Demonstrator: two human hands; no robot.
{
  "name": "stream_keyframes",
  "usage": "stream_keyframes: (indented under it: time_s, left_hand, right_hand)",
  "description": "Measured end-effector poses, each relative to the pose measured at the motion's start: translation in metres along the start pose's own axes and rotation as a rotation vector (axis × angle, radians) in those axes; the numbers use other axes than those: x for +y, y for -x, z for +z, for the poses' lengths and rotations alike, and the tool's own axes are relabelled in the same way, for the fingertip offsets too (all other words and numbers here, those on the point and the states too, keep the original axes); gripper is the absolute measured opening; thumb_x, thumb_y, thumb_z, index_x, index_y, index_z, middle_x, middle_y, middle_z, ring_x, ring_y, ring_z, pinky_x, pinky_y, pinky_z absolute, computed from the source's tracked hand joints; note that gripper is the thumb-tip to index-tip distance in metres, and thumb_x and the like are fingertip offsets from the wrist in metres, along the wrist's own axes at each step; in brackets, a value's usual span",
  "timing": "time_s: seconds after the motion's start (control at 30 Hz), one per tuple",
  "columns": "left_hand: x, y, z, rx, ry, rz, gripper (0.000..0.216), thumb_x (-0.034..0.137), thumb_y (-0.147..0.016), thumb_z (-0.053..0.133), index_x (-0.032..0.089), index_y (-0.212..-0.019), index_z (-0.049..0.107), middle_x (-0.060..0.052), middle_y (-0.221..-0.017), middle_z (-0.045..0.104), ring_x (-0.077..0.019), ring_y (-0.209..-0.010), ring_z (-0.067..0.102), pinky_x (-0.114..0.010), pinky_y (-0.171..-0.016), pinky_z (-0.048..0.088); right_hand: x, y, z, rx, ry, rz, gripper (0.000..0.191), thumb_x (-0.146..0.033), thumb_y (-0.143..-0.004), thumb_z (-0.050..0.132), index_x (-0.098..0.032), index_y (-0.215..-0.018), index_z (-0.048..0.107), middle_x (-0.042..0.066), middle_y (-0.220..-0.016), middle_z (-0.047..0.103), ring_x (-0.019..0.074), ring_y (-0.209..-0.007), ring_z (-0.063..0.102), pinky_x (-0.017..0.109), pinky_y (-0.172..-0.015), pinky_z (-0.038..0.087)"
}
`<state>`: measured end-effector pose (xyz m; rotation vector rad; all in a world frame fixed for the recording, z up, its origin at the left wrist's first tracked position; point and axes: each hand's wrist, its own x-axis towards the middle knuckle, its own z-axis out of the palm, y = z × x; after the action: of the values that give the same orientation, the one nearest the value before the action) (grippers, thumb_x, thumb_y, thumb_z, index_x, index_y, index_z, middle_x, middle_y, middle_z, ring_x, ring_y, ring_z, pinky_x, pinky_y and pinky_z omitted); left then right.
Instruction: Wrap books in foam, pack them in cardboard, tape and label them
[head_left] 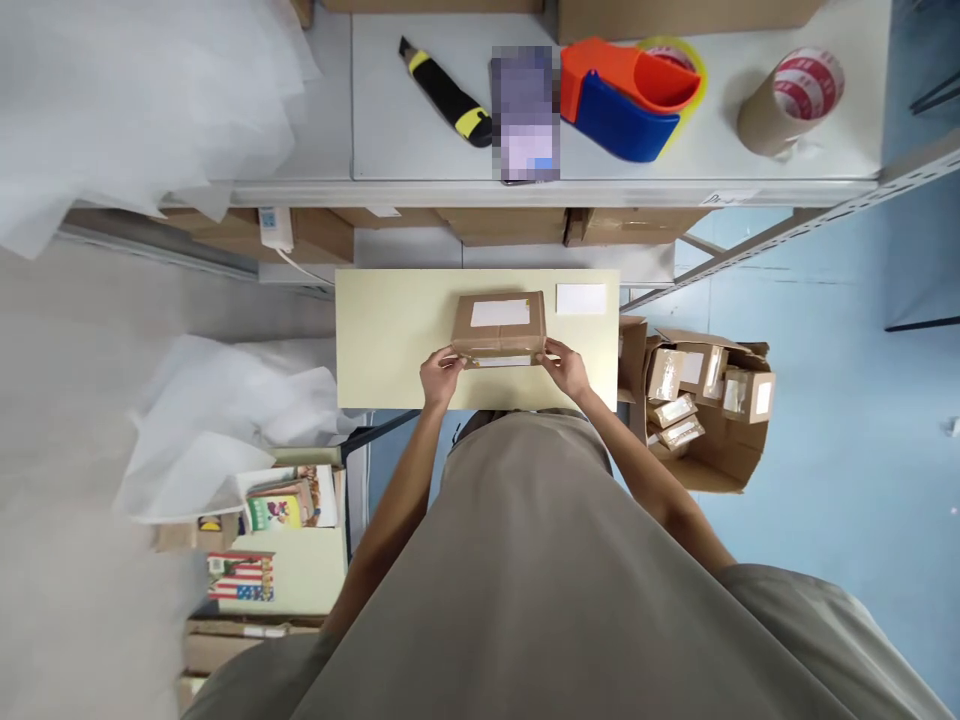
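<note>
A small brown cardboard parcel (499, 325) with a white label on top lies on a pale yellow low table (382, 335). My left hand (441, 375) grips its near left corner, fingers curled against the edge. At the near right corner my right hand (566, 368) holds the parcel in the same way. A strip of clear tape runs along the parcel's near edge between my hands. A loose white label (580, 298) lies on the table just right of the parcel.
A grey shelf (420, 140) above holds a black-and-yellow utility knife (445, 92), an orange-blue tape dispenser (626, 95) and a tape roll (791, 100). An open carton (712, 460) with several small parcels stands right. White wrapping sheets (225, 420) and books (277, 505) lie left.
</note>
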<state>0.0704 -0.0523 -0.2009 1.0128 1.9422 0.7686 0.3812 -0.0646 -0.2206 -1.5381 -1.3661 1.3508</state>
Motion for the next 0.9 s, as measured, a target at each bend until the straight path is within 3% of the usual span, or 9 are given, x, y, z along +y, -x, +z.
stream_keyframes:
  time_s: [0.1, 0.27, 0.37, 0.47, 0.57, 0.7, 0.8, 0.9]
  left_hand:
    - [-0.009, 0.012, 0.009, 0.021, 0.012, -0.113, 0.029, 0.019, -0.081, 0.071, 0.018, -0.109, 0.082, -0.007, -0.103, 0.086, -0.0287, -0.107, 0.084, -0.041, -0.103, 0.067]
    - [-0.014, 0.023, 0.009, 0.018, -0.084, -0.181, 0.053, 0.009, -0.082, 0.061, 0.017, -0.132, 0.078, -0.015, -0.135, 0.081, -0.0328, -0.134, 0.076, -0.051, -0.123, 0.057]
    - [-0.008, 0.021, 0.008, 0.123, -0.160, -0.136, 0.059, 0.012, -0.089, 0.060, 0.015, -0.148, 0.070, -0.021, -0.156, 0.069, -0.0349, -0.150, 0.065, -0.055, -0.132, 0.049]
    - [0.011, 0.014, 0.020, 0.181, -0.190, 0.034, 0.055, 0.019, -0.099, 0.058, 0.017, -0.153, 0.065, -0.021, -0.162, 0.063, -0.0342, -0.155, 0.061, -0.052, -0.131, 0.051]
    - [0.041, 0.006, 0.051, 0.103, -0.209, 0.258, 0.050, 0.026, -0.105, 0.057, 0.021, -0.154, 0.063, -0.017, -0.160, 0.065, -0.0303, -0.153, 0.062, -0.047, -0.129, 0.053]
    - [0.079, -0.006, 0.113, -0.099, -0.183, 0.436, 0.052, 0.030, -0.108, 0.059, 0.024, -0.160, 0.058, -0.015, -0.166, 0.061, -0.0293, -0.151, 0.063, -0.046, -0.128, 0.054]
    - [0.094, -0.017, 0.165, -0.229, -0.135, 0.432, 0.057, 0.030, -0.108, 0.061, 0.025, -0.164, 0.054, -0.016, -0.170, 0.057, -0.0299, -0.153, 0.062, -0.046, -0.126, 0.056]
    - [0.098, -0.029, 0.210, -0.318, -0.142, 0.267, 0.061, 0.026, -0.104, 0.066, 0.020, -0.164, 0.054, -0.021, -0.166, 0.060, -0.0333, -0.149, 0.065, -0.048, -0.125, 0.056]
  right_hand:
    - [0.018, 0.003, 0.000, -0.088, 0.042, 0.028, 0.039, -0.050, -0.102, 0.065, -0.022, -0.119, 0.085, 0.014, -0.155, 0.073, 0.0291, -0.104, 0.085, 0.050, -0.095, 0.074]
    - [0.038, 0.005, -0.010, -0.193, 0.063, 0.042, 0.028, -0.036, -0.100, 0.066, -0.023, -0.114, 0.086, 0.014, -0.150, 0.077, 0.0266, -0.101, 0.085, 0.047, -0.095, 0.074]
    - [0.048, -0.005, -0.026, -0.105, 0.036, 0.057, 0.029, -0.039, -0.100, 0.067, -0.023, -0.119, 0.083, 0.014, -0.142, 0.080, 0.0286, -0.108, 0.084, 0.047, -0.094, 0.074]
    - [0.062, -0.023, -0.053, 0.047, 0.038, 0.092, 0.034, -0.046, -0.102, 0.066, -0.022, -0.122, 0.080, 0.016, -0.134, 0.082, 0.0304, -0.110, 0.084, 0.048, -0.094, 0.073]
    - [0.080, -0.045, -0.080, 0.188, 0.089, 0.148, 0.038, -0.051, -0.102, 0.066, -0.021, -0.122, 0.077, 0.019, -0.129, 0.083, 0.0326, -0.110, 0.084, 0.052, -0.097, 0.071]
    - [0.105, -0.072, -0.103, 0.314, 0.156, 0.213, 0.042, -0.053, -0.103, 0.064, -0.019, -0.127, 0.073, 0.021, -0.130, 0.081, 0.0329, -0.112, 0.083, 0.052, -0.103, 0.068]
    - [0.119, -0.087, -0.106, 0.358, 0.184, 0.255, 0.046, -0.054, -0.104, 0.062, -0.018, -0.132, 0.071, 0.023, -0.135, 0.078, 0.0320, -0.113, 0.082, 0.050, -0.102, 0.068]
    - [0.126, -0.096, -0.103, 0.346, 0.210, 0.302, 0.047, -0.052, -0.106, 0.062, -0.016, -0.134, 0.070, 0.022, -0.130, 0.078, 0.0317, -0.111, 0.082, 0.049, -0.101, 0.067]
